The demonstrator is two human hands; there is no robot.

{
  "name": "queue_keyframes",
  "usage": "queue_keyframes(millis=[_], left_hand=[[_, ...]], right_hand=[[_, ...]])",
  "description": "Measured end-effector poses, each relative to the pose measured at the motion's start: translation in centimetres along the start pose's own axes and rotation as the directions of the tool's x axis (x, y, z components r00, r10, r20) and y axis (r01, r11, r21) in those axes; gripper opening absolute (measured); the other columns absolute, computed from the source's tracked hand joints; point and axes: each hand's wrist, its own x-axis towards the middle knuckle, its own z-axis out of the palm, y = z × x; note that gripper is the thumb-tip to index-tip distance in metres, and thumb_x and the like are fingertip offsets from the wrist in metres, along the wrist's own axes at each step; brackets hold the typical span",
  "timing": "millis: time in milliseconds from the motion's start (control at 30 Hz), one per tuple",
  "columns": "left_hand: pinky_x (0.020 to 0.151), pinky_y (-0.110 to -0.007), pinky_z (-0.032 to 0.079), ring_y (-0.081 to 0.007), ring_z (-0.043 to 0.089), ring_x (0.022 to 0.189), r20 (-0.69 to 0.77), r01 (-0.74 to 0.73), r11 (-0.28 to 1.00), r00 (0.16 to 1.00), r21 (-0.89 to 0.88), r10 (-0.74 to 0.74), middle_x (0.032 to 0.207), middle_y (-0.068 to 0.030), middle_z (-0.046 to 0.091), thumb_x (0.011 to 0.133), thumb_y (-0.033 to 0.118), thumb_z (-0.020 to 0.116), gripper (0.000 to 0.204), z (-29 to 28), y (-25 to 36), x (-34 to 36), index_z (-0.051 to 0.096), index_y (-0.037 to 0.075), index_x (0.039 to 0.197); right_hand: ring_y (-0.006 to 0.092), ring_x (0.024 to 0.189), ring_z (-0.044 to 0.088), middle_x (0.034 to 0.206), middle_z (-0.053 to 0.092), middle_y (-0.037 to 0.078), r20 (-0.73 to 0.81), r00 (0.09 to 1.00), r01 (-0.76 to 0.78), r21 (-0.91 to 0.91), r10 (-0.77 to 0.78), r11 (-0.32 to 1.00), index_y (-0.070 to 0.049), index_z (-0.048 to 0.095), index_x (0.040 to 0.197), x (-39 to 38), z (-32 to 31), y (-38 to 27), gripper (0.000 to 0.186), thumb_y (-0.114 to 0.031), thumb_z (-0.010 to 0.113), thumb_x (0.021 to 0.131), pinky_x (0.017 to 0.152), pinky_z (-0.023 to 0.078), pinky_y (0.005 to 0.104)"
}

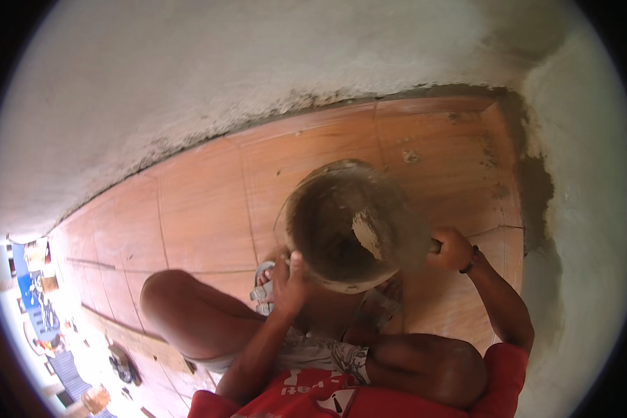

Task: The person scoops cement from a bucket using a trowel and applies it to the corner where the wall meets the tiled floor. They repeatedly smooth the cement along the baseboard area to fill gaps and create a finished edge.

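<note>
A mortar-stained bucket is tilted so that its mouth faces me, above the floor tiles in front of my knees. My left hand grips its near left rim, thumb up. Inside, the walls are smeared with grey, and a pale lump of mortar shows. My right hand is closed round the short handle of a trowel. The grey blade is blurred and overlaps the bucket's right side, so its exact outline is hard to make out.
Orange floor tiles meet a rough plastered wall ahead and another wall at right, with damp grey mortar along the joint. A mortar crumb lies on the tiles. A wooden plank and dark shoe-like item lie at left.
</note>
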Motion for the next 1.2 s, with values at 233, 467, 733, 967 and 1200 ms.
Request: queue_keyframes(millis=[233, 467, 733, 967, 1200], left_hand=[[0.094, -0.038, 0.043, -0.0241, 0.057, 0.104, 0.073, 0.075, 0.954, 0.996, -0.290, -0.057, 0.113, -0.0169, 0.063, 0.103, 0.035, 0.047, 0.047, -0.1, -0.9, 0.6, 0.054, -0.006, 0.126], [0.089, -0.033, 0.044, -0.0185, 0.056, 0.097, 0.044, 0.147, 0.929, 0.989, -0.341, -0.141, 0.107, -0.0130, 0.062, 0.102, 0.033, 0.049, 0.043, 0.4, 0.6, 0.5, 0.053, -0.006, 0.122], [0.080, -0.032, 0.043, -0.0168, 0.054, 0.089, 0.028, 0.140, 0.939, 0.990, -0.313, -0.138, 0.102, -0.0110, 0.061, 0.102, 0.034, 0.049, 0.043, 0.4, 1.3, 0.4, 0.052, -0.005, 0.122], [0.058, -0.026, 0.039, -0.0117, 0.050, 0.069, 0.008, 0.101, 0.968, 0.995, -0.230, -0.102, 0.089, -0.0059, 0.056, 0.102, 0.038, 0.047, 0.041, 0.6, -0.1, 0.6, 0.053, 0.001, 0.120], [0.095, -0.036, 0.043, -0.0228, 0.056, 0.105, 0.055, 0.204, 0.925, 0.979, -0.320, -0.197, 0.113, -0.0156, 0.062, 0.102, 0.028, 0.049, 0.042, 0.7, 1.3, 0.4, 0.051, -0.005, 0.127]], right_hand=[[0.0303, 0.082, 0.063, 0.088, 0.065, 0.015, -0.223, 0.954, -0.234, -0.134, 0.201, 0.963, -0.001, 0.062, 0.105, 1.7, -7.2, 2.9, 0.038, -0.021, 0.078, 0.076, 0.075, 0.050, 0.0398], [0.0300, 0.080, 0.063, 0.087, 0.065, 0.016, -0.344, 0.896, -0.368, -0.227, 0.280, 0.902, -0.003, 0.062, 0.103, 5.4, -13.6, 8.3, 0.032, -0.021, 0.075, 0.080, 0.073, 0.049, 0.0399], [0.0280, 0.077, 0.062, 0.084, 0.066, 0.015, -0.239, 0.949, -0.275, -0.322, 0.204, 0.906, -0.002, 0.065, 0.102, 9.3, -17.1, 9.4, 0.030, -0.022, 0.073, 0.082, 0.072, 0.048, 0.0383], [0.0321, 0.084, 0.064, 0.086, 0.067, 0.015, -0.188, 0.958, -0.274, -0.382, 0.216, 0.883, -0.004, 0.069, 0.098, 11.4, -19.6, 9.7, 0.028, -0.025, 0.073, 0.080, 0.077, 0.050, 0.0408], [0.0345, 0.089, 0.064, 0.085, 0.069, 0.015, -0.186, 0.969, -0.242, -0.618, 0.160, 0.748, -0.007, 0.071, 0.093, 13.7, -22.8, 9.7, 0.030, -0.033, 0.072, 0.078, 0.081, 0.049, 0.0445]])
